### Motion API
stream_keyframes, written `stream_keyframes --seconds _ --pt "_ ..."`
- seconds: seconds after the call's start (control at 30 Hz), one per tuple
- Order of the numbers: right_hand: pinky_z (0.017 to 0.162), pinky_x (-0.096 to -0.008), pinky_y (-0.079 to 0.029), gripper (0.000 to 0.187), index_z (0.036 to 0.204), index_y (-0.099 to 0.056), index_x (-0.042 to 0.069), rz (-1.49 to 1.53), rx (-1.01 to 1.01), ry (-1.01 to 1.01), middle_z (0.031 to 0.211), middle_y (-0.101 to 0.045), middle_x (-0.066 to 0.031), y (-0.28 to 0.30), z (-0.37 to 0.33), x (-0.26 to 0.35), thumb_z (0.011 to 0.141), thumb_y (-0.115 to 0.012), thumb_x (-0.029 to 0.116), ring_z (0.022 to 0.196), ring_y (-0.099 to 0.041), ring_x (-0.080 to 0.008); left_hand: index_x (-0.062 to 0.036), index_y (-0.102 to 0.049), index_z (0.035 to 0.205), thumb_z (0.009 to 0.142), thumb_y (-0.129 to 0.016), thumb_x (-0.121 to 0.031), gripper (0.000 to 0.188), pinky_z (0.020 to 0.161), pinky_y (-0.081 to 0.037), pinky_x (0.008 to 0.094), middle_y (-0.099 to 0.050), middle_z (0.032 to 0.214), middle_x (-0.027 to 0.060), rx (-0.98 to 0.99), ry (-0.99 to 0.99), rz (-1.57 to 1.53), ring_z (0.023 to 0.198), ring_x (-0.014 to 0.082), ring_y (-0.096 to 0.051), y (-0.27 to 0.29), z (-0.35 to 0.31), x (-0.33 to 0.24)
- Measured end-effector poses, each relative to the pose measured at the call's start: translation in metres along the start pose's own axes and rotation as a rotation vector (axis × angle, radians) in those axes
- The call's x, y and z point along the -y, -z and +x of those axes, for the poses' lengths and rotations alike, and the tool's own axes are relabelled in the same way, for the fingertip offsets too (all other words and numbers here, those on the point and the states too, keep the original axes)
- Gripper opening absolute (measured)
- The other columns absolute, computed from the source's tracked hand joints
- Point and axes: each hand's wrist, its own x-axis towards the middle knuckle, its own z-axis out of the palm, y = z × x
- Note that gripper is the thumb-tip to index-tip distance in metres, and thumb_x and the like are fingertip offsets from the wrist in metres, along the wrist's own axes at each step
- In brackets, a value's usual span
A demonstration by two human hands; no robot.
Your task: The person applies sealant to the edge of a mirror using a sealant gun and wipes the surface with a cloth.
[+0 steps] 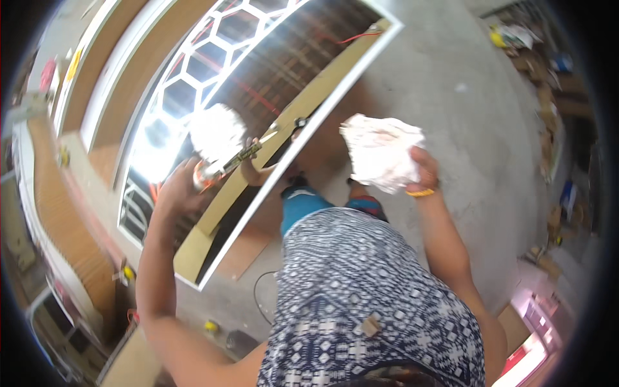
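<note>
My right hand [423, 173], with a yellow band at the wrist, grips a crumpled white cloth [382, 151] that hangs over the floor. My left hand [182, 185] is raised over a large glossy panel [264, 77] with a white frame, and its fingers close around a small object with orange and white parts. Blur hides what kind of object it is. Beside that hand, a dark narrow tool-like shape [243, 157] and part of another hand show, seemingly mirrored in the panel. The glossy surface also shows bright hexagonal lights and a white glare.
Along the panel's near side runs a tan strip [303, 106] inside the white frame edge [322, 119]. Curved wooden pieces [64, 226] stand at the left. Grey concrete floor [464, 129] spreads right, with boxes and scraps [538, 84] along its far side. A thin cable [256, 293] lies near my legs.
</note>
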Motion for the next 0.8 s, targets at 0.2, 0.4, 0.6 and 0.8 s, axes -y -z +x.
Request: stream_keyframes --seconds 0.2,0.4,0.6,0.8 --pt "0.109 -0.0446 -0.044 0.078 0.145 -0.037 -0.004 0.107 0.132 0.185 0.14 -0.052 -0.021 -0.015 0.004 -0.001 0.082 -0.071 0.026 0.126 -0.056 -0.0336 -0.0051 -0.06 0.124 0.06 -0.073 -0.023 0.067 0.089 -0.051 0.0427 -0.069 0.101 0.0202 0.179 -0.206 -0.145 0.098 0.0391 -0.066 0.0 0.011 -0.098" --pt "0.113 -0.0465 -0.04 0.07 0.145 -0.038 -0.006 0.123 0.012 0.295 0.141 -0.053 -0.0222 0.005 -0.016 -0.015 0.086 -0.061 0.022 0.129 -0.054 -0.0342 -0.0048 -0.061 0.113 0.061 -0.075 -0.025 0.057 0.084 -0.05 0.0448 -0.069 0.095 0.0207 0.298 -0.385 -0.137 0.091 0.0396 -0.066 -0.021 0.03 -0.161" --pt "0.104 -0.0379 -0.047 0.055 0.14 -0.045 -0.004 -0.146 -0.086 0.464 0.129 -0.061 -0.0159 0.009 -0.023 -0.015 0.091 -0.059 0.017 0.119 -0.061 -0.0242 -0.0056 -0.06 0.105 0.061 -0.076 -0.028 0.052 0.08 -0.049 0.047 -0.068 0.089 0.0218 0.267 -0.448 -0.037 0.087 0.0416 -0.065 -0.022 0.04 -0.172" --pt "0.096 -0.0323 -0.048 0.037 0.125 -0.054 -0.002 -0.485 -0.155 0.47 0.126 -0.061 -0.0134 -0.01 -0.023 0.011 0.091 -0.061 0.013 0.11 -0.06 -0.0184 -0.0052 -0.06 0.109 0.063 -0.076 -0.027 0.053 0.081 -0.05 0.0453 -0.068 0.09 0.0211 0.361 -0.44 -0.119 0.087 0.0403 -0.066 -0.006 0.051 -0.171"
